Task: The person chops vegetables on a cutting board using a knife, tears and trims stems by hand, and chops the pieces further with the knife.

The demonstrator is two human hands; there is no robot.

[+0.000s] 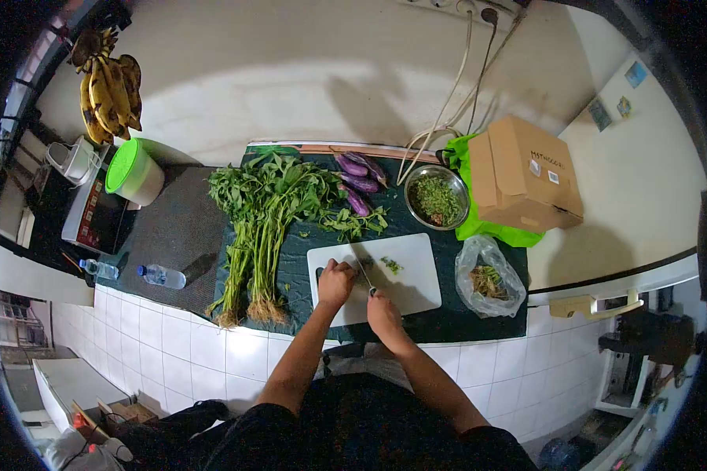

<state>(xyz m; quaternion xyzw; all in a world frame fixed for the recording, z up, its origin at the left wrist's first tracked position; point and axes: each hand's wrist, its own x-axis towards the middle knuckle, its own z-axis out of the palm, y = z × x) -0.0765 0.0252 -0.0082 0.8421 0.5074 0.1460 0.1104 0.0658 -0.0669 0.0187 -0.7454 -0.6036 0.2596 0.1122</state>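
- Knife (363,272): over the middle of the cutting board (418,263), blade slanting toward the board's far edge; probably stiff and fairly light, best held by its handle.
- Chopped greens (391,265): on the board, right of the blade; they look light, soft and easily bruised, best gathered in a loose pinch.
- Right hand (383,312): at the board's near edge, wrapped round the knife's handle, forearm angled inward.
- Left hand (336,284): over the board's left part, fingers curled near the blade; whether they pinch anything, I cannot tell.
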